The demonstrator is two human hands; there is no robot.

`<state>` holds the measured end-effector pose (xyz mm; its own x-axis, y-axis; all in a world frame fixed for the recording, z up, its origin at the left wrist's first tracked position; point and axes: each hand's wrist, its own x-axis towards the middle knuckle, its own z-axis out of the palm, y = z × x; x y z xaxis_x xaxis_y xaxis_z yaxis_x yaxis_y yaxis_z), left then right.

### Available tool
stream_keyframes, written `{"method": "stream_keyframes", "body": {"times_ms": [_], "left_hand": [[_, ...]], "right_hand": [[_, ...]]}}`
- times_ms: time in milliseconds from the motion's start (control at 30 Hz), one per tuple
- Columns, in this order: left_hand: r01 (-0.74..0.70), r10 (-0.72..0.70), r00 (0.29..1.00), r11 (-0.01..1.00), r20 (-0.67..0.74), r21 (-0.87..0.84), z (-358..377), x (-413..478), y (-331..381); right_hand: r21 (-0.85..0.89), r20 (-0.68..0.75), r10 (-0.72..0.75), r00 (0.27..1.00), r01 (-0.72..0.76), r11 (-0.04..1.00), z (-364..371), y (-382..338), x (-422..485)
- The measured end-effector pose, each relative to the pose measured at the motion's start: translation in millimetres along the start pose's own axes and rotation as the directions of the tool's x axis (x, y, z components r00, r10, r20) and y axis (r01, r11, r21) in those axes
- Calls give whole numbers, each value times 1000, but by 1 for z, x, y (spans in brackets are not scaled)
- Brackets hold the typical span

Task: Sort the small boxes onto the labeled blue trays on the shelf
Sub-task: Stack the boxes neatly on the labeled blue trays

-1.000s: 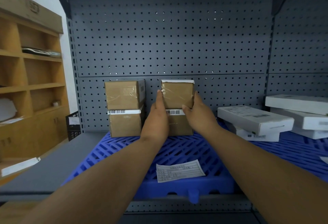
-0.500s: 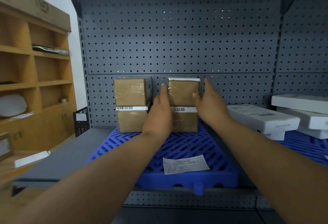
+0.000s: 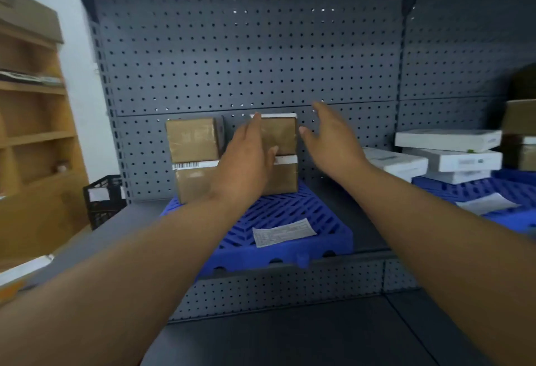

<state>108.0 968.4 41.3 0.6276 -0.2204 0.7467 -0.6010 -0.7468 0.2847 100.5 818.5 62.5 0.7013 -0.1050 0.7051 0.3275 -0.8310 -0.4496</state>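
Two stacks of two small brown cardboard boxes stand at the back of a blue slatted tray (image 3: 324, 229). The left stack (image 3: 193, 159) is free. The right stack's top box (image 3: 280, 133) rests on its lower box (image 3: 285, 175). My left hand (image 3: 246, 159) is flat and open in front of that stack's left side, fingers up. My right hand (image 3: 330, 139) is open to the right of the top box, apart from it. A paper label (image 3: 282, 232) lies on the tray's front.
A second blue tray (image 3: 493, 188) to the right carries several flat white boxes (image 3: 448, 139) and a paper slip. Brown boxes stand at the far right edge. A grey pegboard (image 3: 246, 55) backs the shelf. A black crate (image 3: 103, 200) and wooden shelving (image 3: 32, 133) are at the left.
Both hands have let go of the top right box, now resting on its stack. My right hand has moved right and away; the view has pulled back and shifted.
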Motion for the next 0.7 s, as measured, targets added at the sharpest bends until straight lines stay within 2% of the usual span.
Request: {"method": "stream_keyframes", "body": {"times_ms": [200, 333, 500, 700], "left_hand": [[-81, 90, 994, 986, 63, -143, 19, -2, 44], [-70, 97, 988, 977, 124, -201, 40, -9, 73], [-8, 51, 976, 980, 212, -200, 66, -6, 104], [71, -32, 967, 986, 251, -148, 99, 11, 126]], "right_hand": [[-72, -76, 107, 991, -112, 991, -37, 28, -16], [-123, -118, 187, 975, -201, 972, -61, 55, -29], [-125, -108, 270, 957, -282, 951, -85, 85, -39], [-70, -20, 314, 949, -315, 947, -98, 117, -28]]}}
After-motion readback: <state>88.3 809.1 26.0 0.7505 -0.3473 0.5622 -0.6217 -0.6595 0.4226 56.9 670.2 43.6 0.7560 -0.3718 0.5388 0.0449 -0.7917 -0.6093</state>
